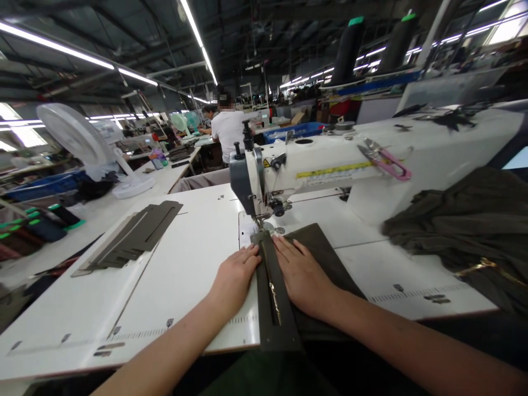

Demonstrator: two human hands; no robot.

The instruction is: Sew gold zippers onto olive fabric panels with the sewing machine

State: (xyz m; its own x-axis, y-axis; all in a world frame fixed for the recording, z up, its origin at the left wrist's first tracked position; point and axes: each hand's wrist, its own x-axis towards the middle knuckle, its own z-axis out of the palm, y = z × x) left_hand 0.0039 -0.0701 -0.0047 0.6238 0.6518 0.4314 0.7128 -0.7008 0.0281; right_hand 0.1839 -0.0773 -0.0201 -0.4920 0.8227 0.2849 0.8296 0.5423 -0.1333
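A dark olive strip with a long slot (284, 333) runs from the table's front edge up to the presser foot (259, 221) of the sewing machine (330, 159). Inside the slot shows a gold-toothed zipper (274, 302). My left hand (235, 278) lies at the strip's left edge, fingertips resting on it. Flat along the right edge is my right hand (301, 269), its fingers stretched toward the foot. Beneath that hand spreads a larger dark olive fabric piece (325, 258). Neither hand grasps anything; both press from above.
Several cut olive pieces (140, 234) are stacked on the left of the white table (198, 236). Bunched olive fabric (462, 220) lies right. Pink-handled thread snips (385, 159) sit on the machine arm. A white fan (78, 137) stands left; a person in white (231, 132) works beyond.
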